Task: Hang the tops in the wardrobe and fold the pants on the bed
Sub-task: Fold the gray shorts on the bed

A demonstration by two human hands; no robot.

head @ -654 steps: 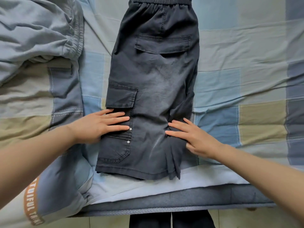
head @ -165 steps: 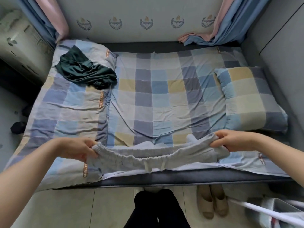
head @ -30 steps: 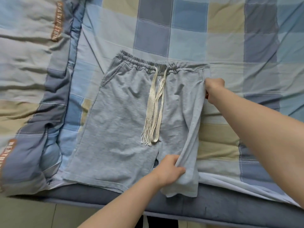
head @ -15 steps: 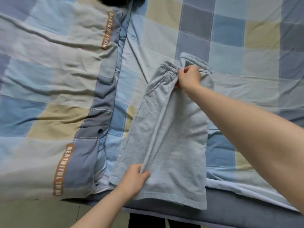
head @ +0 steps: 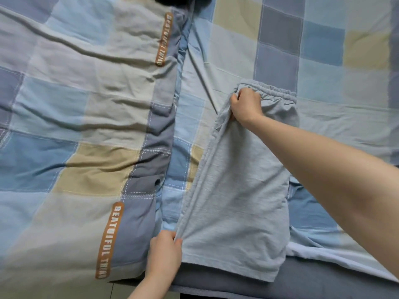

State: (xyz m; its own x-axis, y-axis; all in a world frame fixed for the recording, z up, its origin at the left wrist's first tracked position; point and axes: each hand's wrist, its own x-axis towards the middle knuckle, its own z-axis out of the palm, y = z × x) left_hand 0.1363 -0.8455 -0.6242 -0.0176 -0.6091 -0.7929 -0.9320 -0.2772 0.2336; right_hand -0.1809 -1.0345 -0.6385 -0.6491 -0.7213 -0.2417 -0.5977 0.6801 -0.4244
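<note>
Checked bedding covers the bed, and the grey shorts lie on it at the near edge, doubled lengthwise, just right of the folded quilt. The waistband corner is pinched by the right hand and the hem corner by the left hand, probably so that both layers are drawn square; whether the edges match cannot be told.

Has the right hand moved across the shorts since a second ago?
Yes. The right hand carried the waistband from the grey shorts' right edge to their left edge, folding them lengthwise.
</note>
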